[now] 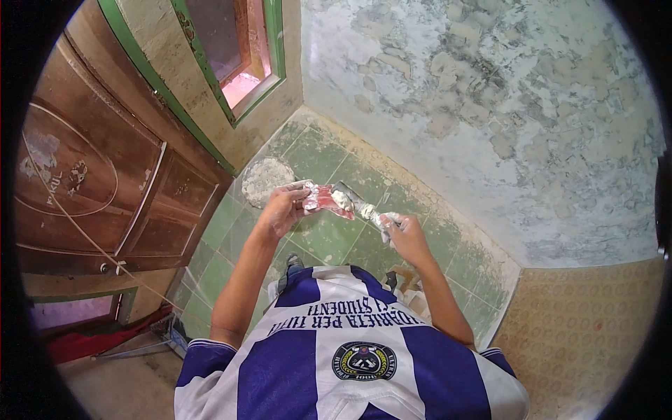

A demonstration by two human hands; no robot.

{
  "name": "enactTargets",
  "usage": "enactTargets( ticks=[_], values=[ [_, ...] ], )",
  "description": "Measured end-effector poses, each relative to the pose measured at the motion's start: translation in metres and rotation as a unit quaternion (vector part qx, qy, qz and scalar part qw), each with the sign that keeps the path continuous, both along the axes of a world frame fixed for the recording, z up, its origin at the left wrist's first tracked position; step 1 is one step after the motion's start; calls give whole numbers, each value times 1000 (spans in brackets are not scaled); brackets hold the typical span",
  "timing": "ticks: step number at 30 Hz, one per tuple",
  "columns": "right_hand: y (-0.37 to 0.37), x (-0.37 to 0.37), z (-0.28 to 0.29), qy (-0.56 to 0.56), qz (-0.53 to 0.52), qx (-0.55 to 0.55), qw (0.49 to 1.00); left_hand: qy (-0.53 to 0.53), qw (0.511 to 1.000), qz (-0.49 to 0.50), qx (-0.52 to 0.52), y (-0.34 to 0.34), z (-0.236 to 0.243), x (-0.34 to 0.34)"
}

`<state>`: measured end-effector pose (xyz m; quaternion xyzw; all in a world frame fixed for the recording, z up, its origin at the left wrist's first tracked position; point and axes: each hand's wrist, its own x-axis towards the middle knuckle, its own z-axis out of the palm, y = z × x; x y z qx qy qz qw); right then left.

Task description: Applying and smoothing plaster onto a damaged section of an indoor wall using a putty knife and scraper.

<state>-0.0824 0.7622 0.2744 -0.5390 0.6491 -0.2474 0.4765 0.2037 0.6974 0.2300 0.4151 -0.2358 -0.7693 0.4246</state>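
My left hand (281, 208) is closed on a red flat spreader (323, 199) smeared with white paste. In my right hand (407, 238) is a putty knife (367, 210), its handle coated in dried white material. The two tools meet in front of my chest, the knife's dark blade touching or overlapping the spreader's right end. A lump of off-white putty (342, 201) sits where they meet. White residue covers the fingertips of both hands.
A whitish round mass (268, 180) lies on the green tiled floor (316, 155) beyond my left hand. A patchy plastered wall (483, 119) rises ahead and right. A brown wooden door (161, 203) and a green-framed window (241, 105) stand left.
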Motion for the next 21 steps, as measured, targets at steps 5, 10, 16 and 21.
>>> enactTargets(
  ticks=[5, 10, 16, 21],
  values=[
    [14, 15, -38, -16, -15, 25, 999, -13, 996, 85, 6, 8, -22, -25],
    [16, 34, -71, -76, -64, 32, 995, -8, 985, 172, -34, 16, -37, -69],
    [4, 66, -61, -329, -155, 121, 923, -50, 964, 228, -130, 23, -36, -103],
    [-7, 50, -50, -508, -143, 176, 831, -81, 940, 254, -211, 15, -38, -94]
  ],
)
